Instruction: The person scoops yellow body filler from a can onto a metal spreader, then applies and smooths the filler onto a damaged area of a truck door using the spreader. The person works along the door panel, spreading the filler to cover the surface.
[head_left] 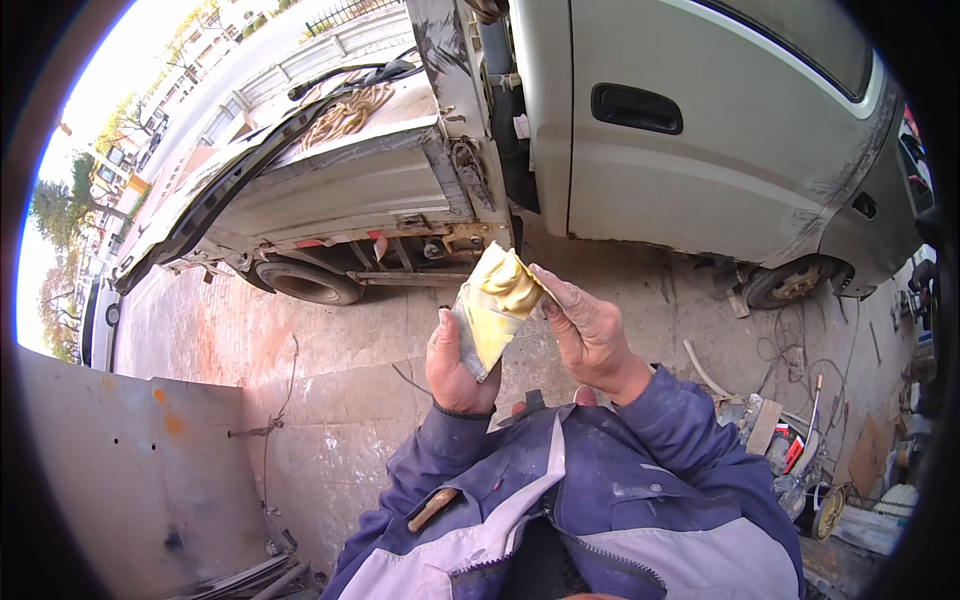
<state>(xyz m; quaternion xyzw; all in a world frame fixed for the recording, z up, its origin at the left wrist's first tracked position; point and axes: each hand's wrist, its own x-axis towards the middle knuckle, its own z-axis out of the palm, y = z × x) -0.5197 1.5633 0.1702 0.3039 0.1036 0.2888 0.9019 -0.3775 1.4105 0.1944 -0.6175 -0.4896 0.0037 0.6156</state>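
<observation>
My left hand [450, 370] grips a small thin plate [472, 338] from the left side, its thumb upright along the edge. A thick, creamy yellow paste [500, 280] is heaped on the plate's upper part, with a smear below. My right hand [595, 340] has its fingers pressed round a thin edge at the right of the paste; whether that is a separate blade or part of the plate I cannot tell. Both hands are in front of my chest, and the right one's fingertips are dusty.
A pale truck with a dented cab [680, 170] and open bed [340, 180] holding coiled rope [345, 115] stands ahead. A metal sheet [130, 460] is at the lower left. Hoses, boards and tools [795, 450] lie at the right on the concrete floor [330, 400].
</observation>
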